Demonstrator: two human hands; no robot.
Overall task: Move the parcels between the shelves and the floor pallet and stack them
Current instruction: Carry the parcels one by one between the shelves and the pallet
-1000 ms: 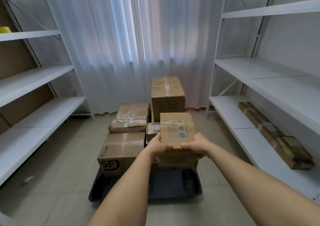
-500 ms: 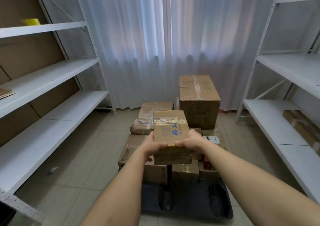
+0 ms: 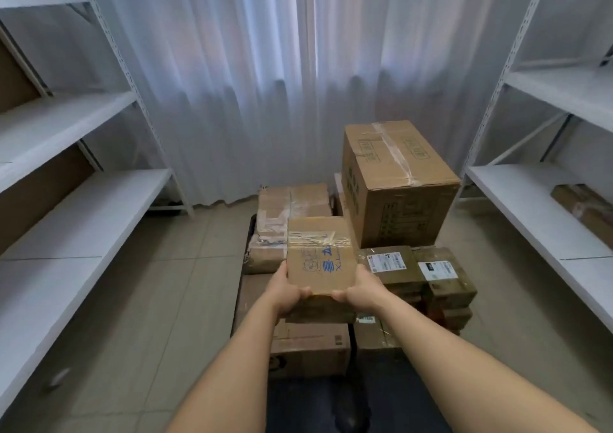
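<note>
A small cardboard parcel (image 3: 320,253) with blue printing and clear tape is held in front of me over the stack. My left hand (image 3: 286,292) grips its near left corner and my right hand (image 3: 360,291) grips its near right corner, thumbs on top. Below it a low box (image 3: 311,349) sits on the dark floor pallet (image 3: 391,399). A tall taped box (image 3: 398,180) stands at the back right of the pallet. Two labelled flat parcels (image 3: 418,270) lie stacked to the right, and a crumpled taped parcel (image 3: 282,217) lies behind.
White metal shelves (image 3: 76,213) run along the left wall and another white shelf unit (image 3: 530,207) along the right, where a long brown parcel (image 3: 583,207) lies. A white curtain (image 3: 298,84) closes the far end. Tiled floor (image 3: 185,283) shows between the pallet and the left shelves.
I have stepped closer to the pallet and the view has swung left. The held parcel now hangs over the low front box, with both hands in the same grip.
</note>
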